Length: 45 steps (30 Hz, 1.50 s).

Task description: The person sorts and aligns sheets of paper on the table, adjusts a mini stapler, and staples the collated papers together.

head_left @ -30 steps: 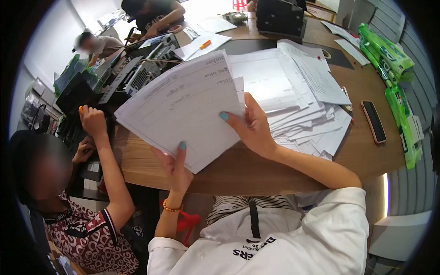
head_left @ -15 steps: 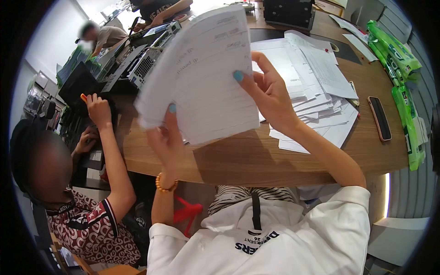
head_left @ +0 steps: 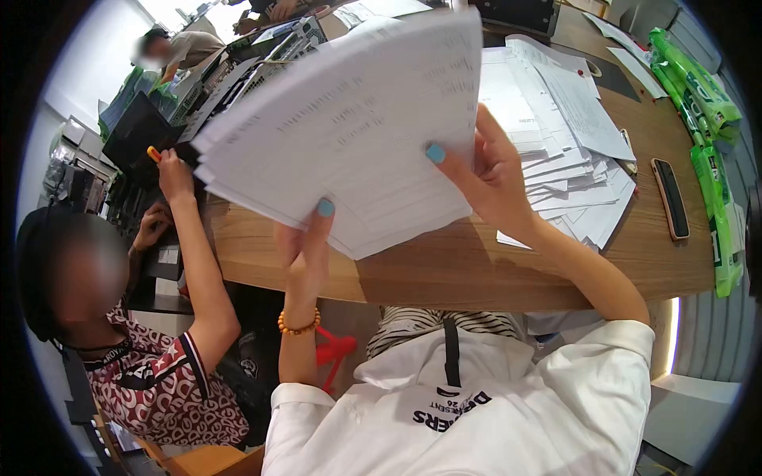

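A stack of printed paper sheets [head_left: 349,143] is held up above the near part of the table, its left corners fanned apart and the print blurred. My left hand [head_left: 305,246] grips the lower edge, thumb on the front face and fingers hidden behind. On the right edge, my right hand [head_left: 488,170] pinches the sheets, thumb in front and the other fingers behind. Just beyond my right hand, a loose pile of papers [head_left: 567,143] lies spread on the table, partly covered by the held stack.
The wooden table [head_left: 317,274] curves in front of me. To the right lie a phone [head_left: 671,198] and green packets [head_left: 702,103]. At left a co-worker [head_left: 159,373] sits close, one hand holding an orange tool [head_left: 154,154] near opened electronic equipment [head_left: 262,63]. Another person [head_left: 190,51] is farther back.
The held stack has swung right and lower, tilting so its left corners spread out. Both my hands have moved slightly right and keep their grip. My view has shifted a little.
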{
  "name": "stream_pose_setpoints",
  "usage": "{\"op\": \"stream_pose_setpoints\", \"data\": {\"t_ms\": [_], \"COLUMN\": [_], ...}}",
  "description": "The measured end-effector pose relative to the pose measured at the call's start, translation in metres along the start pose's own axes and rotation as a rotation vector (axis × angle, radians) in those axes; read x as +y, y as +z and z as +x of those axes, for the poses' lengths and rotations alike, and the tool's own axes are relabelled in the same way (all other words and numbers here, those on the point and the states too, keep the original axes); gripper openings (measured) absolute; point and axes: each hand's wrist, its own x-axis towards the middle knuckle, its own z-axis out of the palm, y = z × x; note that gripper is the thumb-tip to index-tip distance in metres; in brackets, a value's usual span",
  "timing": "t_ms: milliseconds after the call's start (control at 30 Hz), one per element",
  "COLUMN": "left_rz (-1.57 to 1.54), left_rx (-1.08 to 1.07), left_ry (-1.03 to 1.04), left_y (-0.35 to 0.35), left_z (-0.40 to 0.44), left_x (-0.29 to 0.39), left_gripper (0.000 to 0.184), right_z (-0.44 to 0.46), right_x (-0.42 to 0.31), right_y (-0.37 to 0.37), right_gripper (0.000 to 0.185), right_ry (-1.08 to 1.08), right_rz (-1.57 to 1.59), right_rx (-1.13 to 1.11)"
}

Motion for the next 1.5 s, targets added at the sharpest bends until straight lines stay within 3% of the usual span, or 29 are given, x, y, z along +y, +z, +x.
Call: {"op": "stream_pose_setpoints", "data": {"t_ms": [100, 233, 333, 433, 500, 600, 733, 800, 1033, 1100, 1167, 1233, 1300, 1367, 1433, 1500], "left_rz": [0.230, 0.212, 0.079, 0.008, 0.171, 0.217, 0.267, 0.220, 0.129, 0.314, 0.986, 0.838, 1.312, 1.402, 1.127, 1.109], "left_rx": [0.087, 0.072, 0.204, 0.245, 0.140, 0.147, 0.073, 0.084, 0.093, 0.082, 0.004, 0.171, 0.041, -0.262, -0.599, -0.784], "left_ry": [0.170, 0.236, 0.295, 0.265, 0.094, -0.076, -0.070, -0.155, -0.249, -0.246, 0.273, 0.710, 0.839, 0.675, 0.030, -0.116], "left_y": [-0.002, 0.001, 0.010, 0.007, -0.001, 0.002, -0.001, 0.002, 0.006, 0.005, 0.001, 0.017, 0.033, 0.035, 0.051, 0.057], "left_z": [-0.007, -0.014, -0.008, -0.013, -0.018, -0.016, -0.020, -0.021, -0.017, -0.013, 0.008, 0.046, 0.073, 0.114, 0.138, 0.141], "left_x": [-0.024, -0.018, -0.015, -0.022, -0.020, -0.019, -0.028, -0.027, -0.025, -0.016, 0.017, 0.054, 0.096, 0.096, 0.094, 0.079], "left_gripper": [0.033, 0.038, 0.040, 0.034, 0.023, 0.013, 0.014, 0.015, 0.016, 0.028, 0.064, 0.064, 0.052, 0.038, 0.031, 0.026], "right_z": [-0.005, -0.003, -0.004, -0.011, -0.013, -0.025, -0.027, -0.029, -0.031, -0.031, -0.024, -0.021, -0.020, -0.023, -0.030, -0.036], "right_x": [0.012, 0.003, 0.010, 0.021, 0.014, 0.031, 0.043, 0.041, 0.038, 0.036, 0.021, 0.013, -0.001, -0.009, -0.013, -0.017], "right_y": [-0.003, -0.002, -0.006, -0.008, -0.007, -0.008, -0.012, -0.016, -0.015, -0.017, -0.017, -0.019, -0.019, -0.016, -0.013, -0.014], "right_gripper": [0.022, 0.023, 0.021, 0.017, 0.015, 0.019, 0.024, 0.030, 0.034, 0.033, 0.031, 0.029, 0.029, 0.030, 0.031, 0.033], "right_ry": [-0.005, -0.047, 0.078, 0.040, 0.157, 0.117, 0.079, 0.293, 0.313, 0.278, 0.293, 0.256, 0.319, 0.377, 0.480, 0.455], "right_rz": [-0.021, 0.050, 0.161, -0.027, -0.048, 0.005, -0.100, -0.067, -0.008, -0.069, -0.058, -0.070, -0.029, 0.009, 0.044, 0.077], "right_rx": [0.028, 0.001, -0.099, -0.073, -0.028, -0.076, -0.096, -0.156, -0.142, -0.192, -0.178, -0.222, -0.243, -0.279, -0.276, -0.281]}}
